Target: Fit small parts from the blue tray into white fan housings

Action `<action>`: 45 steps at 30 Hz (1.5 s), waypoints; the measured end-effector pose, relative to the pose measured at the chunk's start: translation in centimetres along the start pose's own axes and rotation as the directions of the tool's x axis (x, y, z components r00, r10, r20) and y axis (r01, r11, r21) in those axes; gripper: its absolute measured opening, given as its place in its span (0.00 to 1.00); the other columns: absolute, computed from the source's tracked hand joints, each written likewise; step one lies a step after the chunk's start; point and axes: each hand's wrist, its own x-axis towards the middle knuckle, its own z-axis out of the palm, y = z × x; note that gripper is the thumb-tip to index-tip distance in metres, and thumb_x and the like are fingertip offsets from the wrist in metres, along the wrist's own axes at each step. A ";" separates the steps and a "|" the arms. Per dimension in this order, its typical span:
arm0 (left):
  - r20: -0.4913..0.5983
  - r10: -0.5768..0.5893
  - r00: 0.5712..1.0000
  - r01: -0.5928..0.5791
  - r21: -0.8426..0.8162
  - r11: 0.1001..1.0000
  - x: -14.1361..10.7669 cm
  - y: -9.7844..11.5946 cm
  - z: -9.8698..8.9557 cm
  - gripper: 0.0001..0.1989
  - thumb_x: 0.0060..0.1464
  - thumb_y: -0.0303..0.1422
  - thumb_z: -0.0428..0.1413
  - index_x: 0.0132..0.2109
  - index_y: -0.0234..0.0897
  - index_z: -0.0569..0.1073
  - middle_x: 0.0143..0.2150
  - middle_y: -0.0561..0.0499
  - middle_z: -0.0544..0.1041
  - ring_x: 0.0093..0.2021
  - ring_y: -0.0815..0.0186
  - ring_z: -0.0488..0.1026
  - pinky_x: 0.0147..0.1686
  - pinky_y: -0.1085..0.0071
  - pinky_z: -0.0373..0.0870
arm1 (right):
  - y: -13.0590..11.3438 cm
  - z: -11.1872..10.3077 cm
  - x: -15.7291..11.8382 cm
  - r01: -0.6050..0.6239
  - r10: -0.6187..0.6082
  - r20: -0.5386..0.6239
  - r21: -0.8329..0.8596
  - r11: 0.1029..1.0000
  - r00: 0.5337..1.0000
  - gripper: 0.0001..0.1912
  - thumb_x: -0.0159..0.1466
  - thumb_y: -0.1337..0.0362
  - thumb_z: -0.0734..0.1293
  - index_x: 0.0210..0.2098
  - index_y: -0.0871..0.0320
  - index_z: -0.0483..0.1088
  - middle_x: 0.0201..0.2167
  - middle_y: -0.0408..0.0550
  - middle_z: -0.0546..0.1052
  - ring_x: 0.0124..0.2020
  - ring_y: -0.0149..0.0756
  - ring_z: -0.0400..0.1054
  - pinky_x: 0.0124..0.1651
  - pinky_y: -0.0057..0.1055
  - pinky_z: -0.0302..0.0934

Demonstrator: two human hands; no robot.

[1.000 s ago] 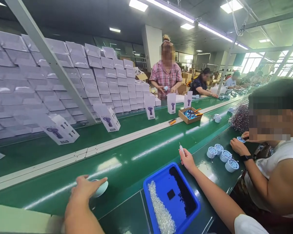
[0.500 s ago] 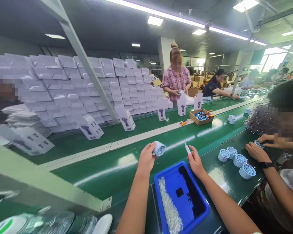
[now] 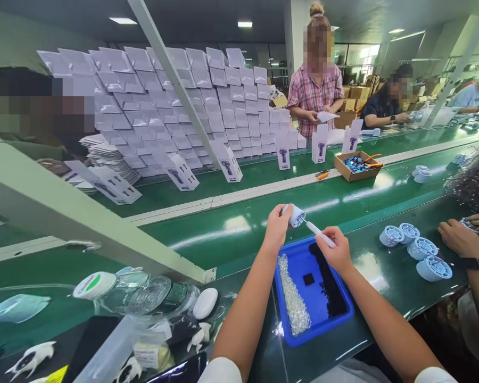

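Note:
My left hand (image 3: pixel 277 227) grips a light blue round plastic housing (image 3: pixel 296 216), its open ribbed face turned to the right. In my right hand (image 3: pixel 338 251) is a white pen-like tool (image 3: pixel 320 233) with a thin tip, which points at the housing's open face; whether it touches inside I cannot tell. Just below both hands lies a blue tray (image 3: pixel 313 314). It holds a strip of small clear pieces (image 3: pixel 294 300), a heap of small black parts (image 3: pixel 335 290) and a black square (image 3: pixel 308 279).
Several similar housings (image 3: pixel 422 248) stand to the right, near a co-worker's hands (image 3: pixel 459 236). A cardboard box (image 3: pixel 357 169) of small parts and printed white boxes (image 3: pixel 227 165) stand across the green belt (image 3: pixel 207 229). A metal post (image 3: pixel 104 197) and plastic bottle (image 3: pixel 143 292) are at left.
The white tool has moved to the housing, its tip now at the open face; before, they were apart. The view has turned left and down, showing more of the bench.

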 end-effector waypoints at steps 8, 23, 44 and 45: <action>0.009 0.046 0.999 -0.046 0.092 0.995 -0.2 0.1 -0.2 0.14 0.43 0.39 0.64 0.28 0.35 0.69 0.24 0.57 0.67 0.24 0.75 0.64 0.23 0.77 0.63 | -0.4 0.3 -0.1 -0.020 0.020 0.053 -0.012 1.000 0.998 0.12 0.55 0.53 0.67 0.28 0.53 0.64 0.16 0.38 0.68 0.18 0.29 0.60 0.23 0.27 0.57; -0.001 0.187 0.982 -0.180 0.259 0.949 -1.7 -0.5 0.7 0.13 0.48 0.36 0.59 0.25 0.38 0.63 0.22 0.60 0.60 0.22 0.76 0.56 0.23 0.76 0.53 | -1.1 0.8 -0.9 -0.072 0.068 0.201 0.014 0.997 0.977 0.12 0.60 0.53 0.64 0.35 0.55 0.69 0.17 0.37 0.68 0.18 0.29 0.58 0.24 0.27 0.53; -0.205 0.197 0.959 -0.233 -0.171 0.957 -2.4 -3.0 2.4 0.23 0.38 0.50 0.60 0.26 0.40 0.57 0.22 0.60 0.63 0.21 0.76 0.60 0.21 0.77 0.58 | -1.1 2.3 -2.2 -0.246 0.160 0.343 0.224 0.943 0.926 0.28 0.62 0.37 0.57 0.28 0.57 0.68 0.13 0.35 0.52 0.16 0.27 0.45 0.19 0.28 0.41; -0.160 0.221 0.962 -0.243 -0.133 0.961 -2.2 -3.2 2.3 0.23 0.37 0.49 0.62 0.28 0.40 0.59 0.23 0.60 0.63 0.22 0.77 0.60 0.22 0.77 0.58 | -1.2 2.1 -2.0 -0.237 0.164 0.329 0.196 0.951 0.930 0.28 0.62 0.38 0.56 0.28 0.57 0.67 0.13 0.35 0.52 0.17 0.27 0.45 0.20 0.28 0.41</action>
